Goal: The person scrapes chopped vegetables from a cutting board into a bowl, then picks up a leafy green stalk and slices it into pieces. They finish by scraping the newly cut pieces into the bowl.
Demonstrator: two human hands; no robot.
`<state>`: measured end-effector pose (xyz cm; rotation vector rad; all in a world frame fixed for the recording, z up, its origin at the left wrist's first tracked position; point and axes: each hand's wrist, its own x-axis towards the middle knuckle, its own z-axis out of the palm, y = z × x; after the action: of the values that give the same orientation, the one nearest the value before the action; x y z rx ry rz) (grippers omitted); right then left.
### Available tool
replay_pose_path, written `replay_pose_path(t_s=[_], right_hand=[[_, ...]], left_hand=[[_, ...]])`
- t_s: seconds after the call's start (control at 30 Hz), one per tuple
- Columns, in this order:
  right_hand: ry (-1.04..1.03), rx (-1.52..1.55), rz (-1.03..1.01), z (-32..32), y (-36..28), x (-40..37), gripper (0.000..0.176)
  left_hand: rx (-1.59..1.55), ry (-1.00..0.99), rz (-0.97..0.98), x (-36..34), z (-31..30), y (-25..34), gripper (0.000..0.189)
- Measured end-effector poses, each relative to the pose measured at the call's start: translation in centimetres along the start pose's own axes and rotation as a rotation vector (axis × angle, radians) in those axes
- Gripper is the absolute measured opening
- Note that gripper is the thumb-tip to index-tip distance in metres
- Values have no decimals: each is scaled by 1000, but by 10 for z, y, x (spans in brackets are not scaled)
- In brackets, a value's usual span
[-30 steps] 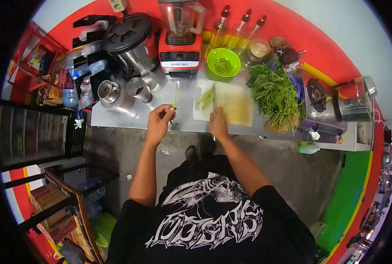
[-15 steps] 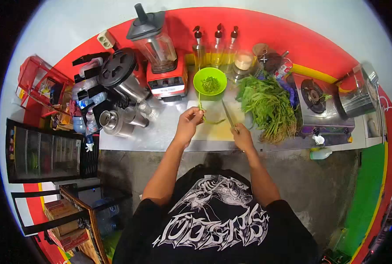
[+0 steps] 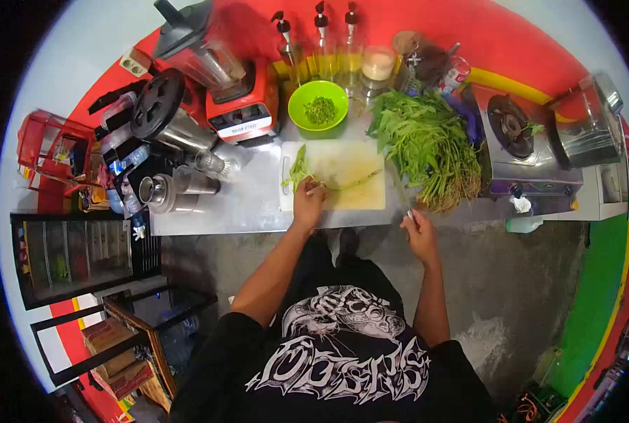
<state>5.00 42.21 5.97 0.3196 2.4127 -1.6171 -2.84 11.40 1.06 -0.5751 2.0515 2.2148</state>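
Observation:
A leafy green stem point(image 3: 360, 181) lies across the white cutting board point(image 3: 353, 156), its leaves toward the board's left side. My left hand point(image 3: 309, 203) is closed on it near the leaves, low over the board. Past the board's right edge, my right hand point(image 3: 420, 234) grips a knife point(image 3: 403, 195) by its handle, the blade angled up and left. A large bunch of leafy greens point(image 3: 424, 137) with roots lies right of the board. Behind the board stands a bright green bowl point(image 3: 295, 113) with chopped green bits point(image 3: 320, 110) in it.
A red blender point(image 3: 240, 113) and metal shakers point(image 3: 161, 193) stand at the left. Several pump bottles point(image 3: 321, 53) line the back wall. At the right is a gas stove point(image 3: 540, 166) with a metal pot point(image 3: 588, 137). The steel counter point(image 3: 244, 211) ends just before my body.
My left hand has lowered the stem from in front of the bowl onto the board. My right hand has drawn the knife away to the right, off the board. The view has shifted.

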Motion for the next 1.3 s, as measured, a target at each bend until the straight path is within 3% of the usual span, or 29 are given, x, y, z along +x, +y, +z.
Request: replay_pose_path(t_s=[0.03,0.1,0.17,0.2,0.23,0.27,0.3,0.37,0.47,0.5,0.57,0.63,0.7,0.83,0.9,1.0,1.3], right_hand=[[-15,0,15,3,-4,-3,35],[-5,141,72,12,-12,-4,37],[-18,128,-26,23,-1,3,37],[6,190,-28,30,-6,2,35],[31,250,-29,37,-13,1,33],[-12,456,94,40,-20,4,23],[-17,452,100,44,-20,7,23],[20,436,69,51,-17,14,20],[-59,393,14,55,-11,24,22],[-100,398,16,56,-13,26,23],[-83,312,52,62,-17,27,23],[-66,127,-152,70,-6,32,23],[-54,99,-179,76,-11,31,24],[-91,-252,-178,76,-38,23,21],[-7,-397,-303,81,-37,21,22],[3,-458,-274,86,-33,22,23],[-97,-772,-202,94,-47,18,26]], left_hand=[[55,41,92,-5,-2,4,46],[140,140,73,-15,-4,12,52],[464,252,191,-21,-7,22,54],[590,242,238,-22,-7,32,42],[590,245,234,-23,-5,36,42],[692,134,153,-23,-4,40,34],[790,21,69,-25,-2,46,28],[837,40,16,-26,13,54,19],[666,-46,388,-7,19,30,35],[665,-39,389,-6,20,33,35],[803,-120,501,-5,22,38,42],[830,-150,490,-2,22,39,44],[961,-160,457,-4,24,42,43],[1064,-195,506,-6,21,35,39],[1081,-146,542,-6,24,35,31],[1153,-131,525,-2,26,29,14],[1214,-148,522,4,24,17,14]])
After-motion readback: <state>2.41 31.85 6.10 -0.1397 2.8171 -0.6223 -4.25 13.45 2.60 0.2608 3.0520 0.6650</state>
